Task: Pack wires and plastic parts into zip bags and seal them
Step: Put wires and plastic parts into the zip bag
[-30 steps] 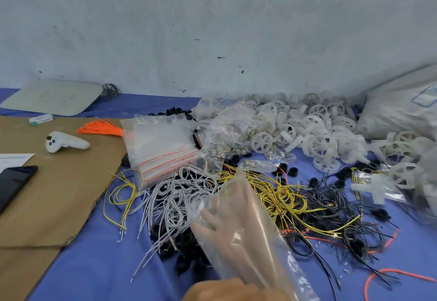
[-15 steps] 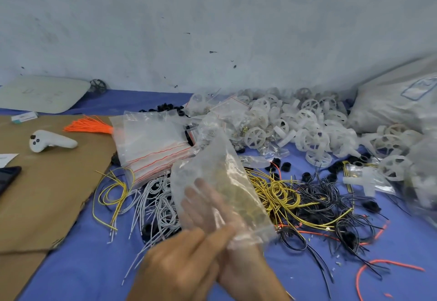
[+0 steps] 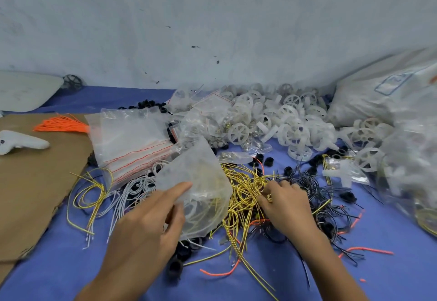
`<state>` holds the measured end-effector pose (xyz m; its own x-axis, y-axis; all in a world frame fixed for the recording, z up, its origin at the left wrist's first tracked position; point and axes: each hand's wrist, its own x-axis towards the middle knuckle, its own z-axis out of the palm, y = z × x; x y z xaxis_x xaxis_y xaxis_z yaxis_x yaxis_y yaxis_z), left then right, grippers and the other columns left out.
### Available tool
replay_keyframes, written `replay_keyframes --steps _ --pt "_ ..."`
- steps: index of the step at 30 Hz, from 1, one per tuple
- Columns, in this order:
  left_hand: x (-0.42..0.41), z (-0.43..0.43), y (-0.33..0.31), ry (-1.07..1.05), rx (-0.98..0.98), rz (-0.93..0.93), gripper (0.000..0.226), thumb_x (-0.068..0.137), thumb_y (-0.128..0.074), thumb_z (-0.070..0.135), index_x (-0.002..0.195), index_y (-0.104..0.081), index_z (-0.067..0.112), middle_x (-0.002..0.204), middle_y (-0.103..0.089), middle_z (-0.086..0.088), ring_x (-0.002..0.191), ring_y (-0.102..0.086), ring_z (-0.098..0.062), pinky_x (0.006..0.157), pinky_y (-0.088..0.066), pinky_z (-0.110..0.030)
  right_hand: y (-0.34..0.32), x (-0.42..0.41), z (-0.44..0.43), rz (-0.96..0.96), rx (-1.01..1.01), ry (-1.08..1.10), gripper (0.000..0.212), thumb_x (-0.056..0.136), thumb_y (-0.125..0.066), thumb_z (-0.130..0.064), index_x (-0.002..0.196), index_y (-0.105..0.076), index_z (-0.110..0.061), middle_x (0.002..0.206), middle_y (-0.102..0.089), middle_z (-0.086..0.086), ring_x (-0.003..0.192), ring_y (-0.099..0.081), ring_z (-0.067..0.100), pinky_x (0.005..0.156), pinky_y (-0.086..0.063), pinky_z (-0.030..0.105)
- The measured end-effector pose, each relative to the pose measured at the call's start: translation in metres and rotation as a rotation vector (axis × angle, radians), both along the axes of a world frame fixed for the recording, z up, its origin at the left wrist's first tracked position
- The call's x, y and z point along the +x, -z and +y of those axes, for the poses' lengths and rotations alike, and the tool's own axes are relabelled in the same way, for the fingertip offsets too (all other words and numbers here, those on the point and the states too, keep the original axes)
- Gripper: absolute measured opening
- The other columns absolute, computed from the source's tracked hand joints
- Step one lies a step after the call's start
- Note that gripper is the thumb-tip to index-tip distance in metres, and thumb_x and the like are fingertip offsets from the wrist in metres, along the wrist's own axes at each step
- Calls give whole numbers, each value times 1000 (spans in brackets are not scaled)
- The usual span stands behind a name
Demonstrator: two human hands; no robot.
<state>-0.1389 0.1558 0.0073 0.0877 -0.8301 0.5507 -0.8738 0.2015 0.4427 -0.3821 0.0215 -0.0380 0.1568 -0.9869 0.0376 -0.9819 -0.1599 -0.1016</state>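
Fingers (image 3: 180, 188) pinch bag (image 3: 201, 177), right fingers (image 3: 268, 197) clutch wires (image 3: 246, 189)

- A small-parts packing workshop — a blue-covered table (image 3: 59, 265) set against a scuffed, pale wall (image 3: 212, 16).
- Identical white plastic wheels (image 3: 272, 120) lie heaped, loose black rings (image 3: 268, 161) beside them.
- Tangles of cut yellow wires (image 3: 246, 189), black wires (image 3: 331, 206) and white wires (image 3: 134, 189) cover the cloth.
- A stack of clear zip bags (image 3: 132, 144) with red seal lines and a bulging white sack (image 3: 369, 97) — supplies in quantity.
- Brown cardboard (image 3: 30, 194) lies at the left edge.
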Motion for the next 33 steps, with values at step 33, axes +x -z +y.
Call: replay_keyframes --steps 33 --pt "-32 -18 -2 15 139 -48 38 89 -52 43 125 -60 34 64 -48 15 62 -60 -17 55 -47 -33 -99 -83 31 -1447 -460 -168 21 104 -40 -13 98 -54 -27 89 -68 0 83 -64 21 72 -52 32"
